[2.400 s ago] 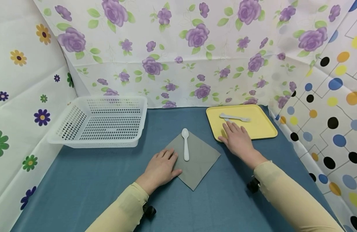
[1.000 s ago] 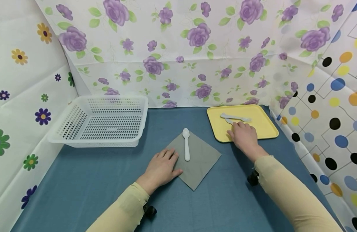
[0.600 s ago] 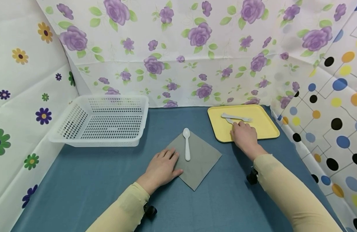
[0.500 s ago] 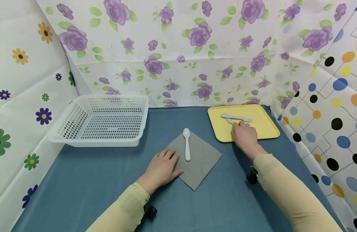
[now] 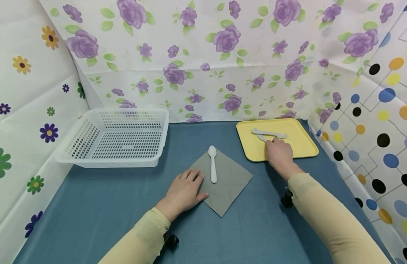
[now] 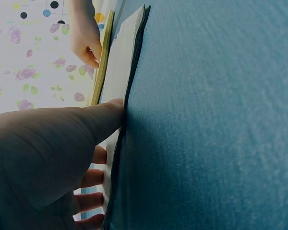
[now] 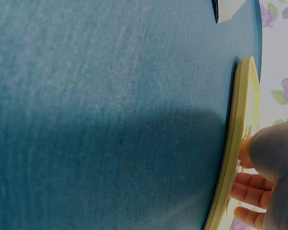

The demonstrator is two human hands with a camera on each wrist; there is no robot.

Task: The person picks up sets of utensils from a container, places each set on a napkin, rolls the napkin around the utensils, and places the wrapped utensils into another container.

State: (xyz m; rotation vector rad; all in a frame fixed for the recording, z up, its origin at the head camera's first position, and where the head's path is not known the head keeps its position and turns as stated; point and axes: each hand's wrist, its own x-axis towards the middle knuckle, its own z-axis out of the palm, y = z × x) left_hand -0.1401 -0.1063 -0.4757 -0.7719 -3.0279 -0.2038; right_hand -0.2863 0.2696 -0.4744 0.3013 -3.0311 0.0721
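A folded grey napkin (image 5: 228, 183) lies turned like a diamond on the table, with a white plastic spoon (image 5: 213, 165) along it. My left hand (image 5: 182, 192) rests on the napkin's left side with fingers relaxed; the left wrist view shows the thumb (image 6: 108, 117) on its edge. At the yellow tray (image 5: 304, 148), my right hand (image 5: 280, 156) curls its fingers and pinches a pale plastic knife (image 5: 261, 138), whose handle is mostly hidden by the hand. Just above the knife on the tray is a white plastic fork (image 5: 269, 133).
A white perforated basket (image 5: 115, 163) stands at the back left. Blue cloth (image 5: 107, 209) covers the table. Flowered sheets hang behind and to the left, and a dotted sheet (image 5: 368, 146) hangs on the right.
My right hand has shifted slightly right on the tray, from fairly straight fingers to curled ones that grip the knife. The left hand, napkin and spoon stay in place.
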